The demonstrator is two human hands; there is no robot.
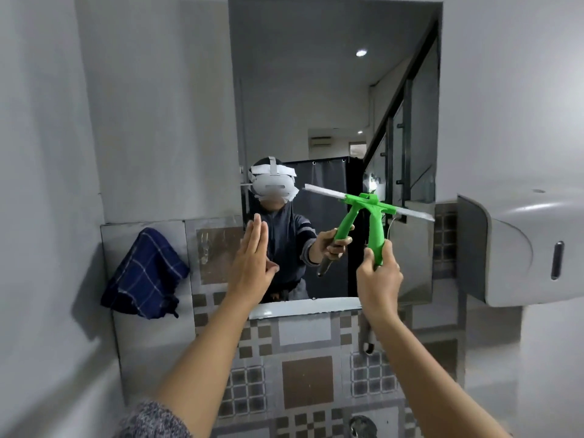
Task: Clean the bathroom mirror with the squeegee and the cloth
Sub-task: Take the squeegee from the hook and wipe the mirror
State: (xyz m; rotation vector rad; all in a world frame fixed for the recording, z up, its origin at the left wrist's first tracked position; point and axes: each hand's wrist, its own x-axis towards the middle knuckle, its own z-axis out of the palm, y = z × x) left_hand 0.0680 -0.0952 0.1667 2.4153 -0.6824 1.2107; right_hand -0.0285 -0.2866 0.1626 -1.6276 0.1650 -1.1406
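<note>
The mirror (331, 90) hangs on the grey wall straight ahead, reflecting a person with a headset. My right hand (379, 276) grips the handle of the green squeegee (374, 229); its white blade lies tilted against the glass at the mirror's lower right. My left hand (251, 263) is raised flat, fingers together and pointing up, near the mirror's lower left edge and holding nothing. The dark blue checked cloth (145, 275) hangs on the wall left of the mirror, apart from both hands.
A grey wall-mounted dispenser (521, 248) juts out at the right, close to the squeegee blade's end. Patterned brown and grey tiles (308, 380) cover the wall below the mirror. A tap top (363, 426) shows at the bottom edge.
</note>
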